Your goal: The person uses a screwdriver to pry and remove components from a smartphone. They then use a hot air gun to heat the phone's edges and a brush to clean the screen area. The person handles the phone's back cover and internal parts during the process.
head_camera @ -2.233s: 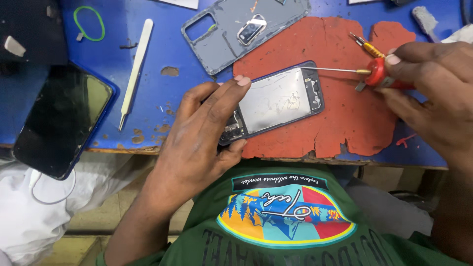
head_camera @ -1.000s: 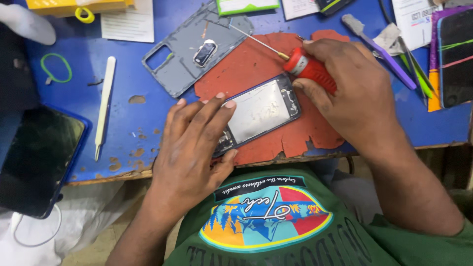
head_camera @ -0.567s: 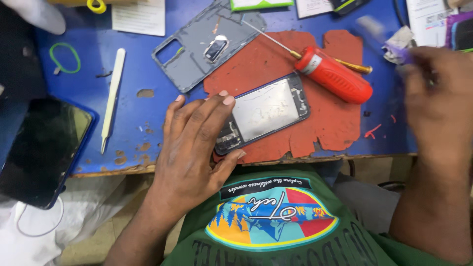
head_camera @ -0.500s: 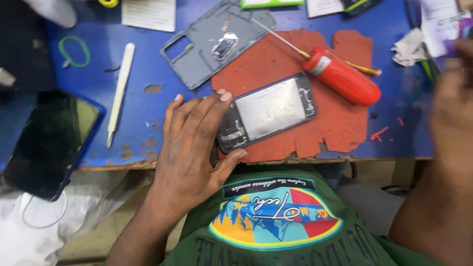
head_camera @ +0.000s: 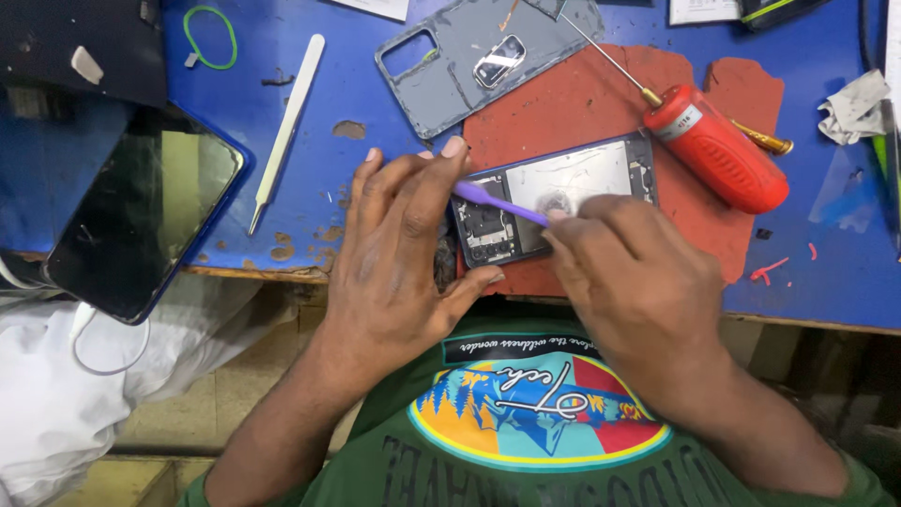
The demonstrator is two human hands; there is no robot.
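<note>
Left hand point(head_camera: 399, 258) spreads wide, pinning the opened phone point(head_camera: 554, 192); right hand point(head_camera: 633, 272) pinches a purple tool point(head_camera: 497, 202) over it.

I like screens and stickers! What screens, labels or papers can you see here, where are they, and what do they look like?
Dark phone screen: left, hanging over the table edge; black glossy rectangle in a blue frame.
Opened phone: on the red mat, under both hands; dark rectangle, silvery inside.
Label: small pale band on the red screwdriver, right of the phone.
White paper: top edge, only partly visible.
</note>
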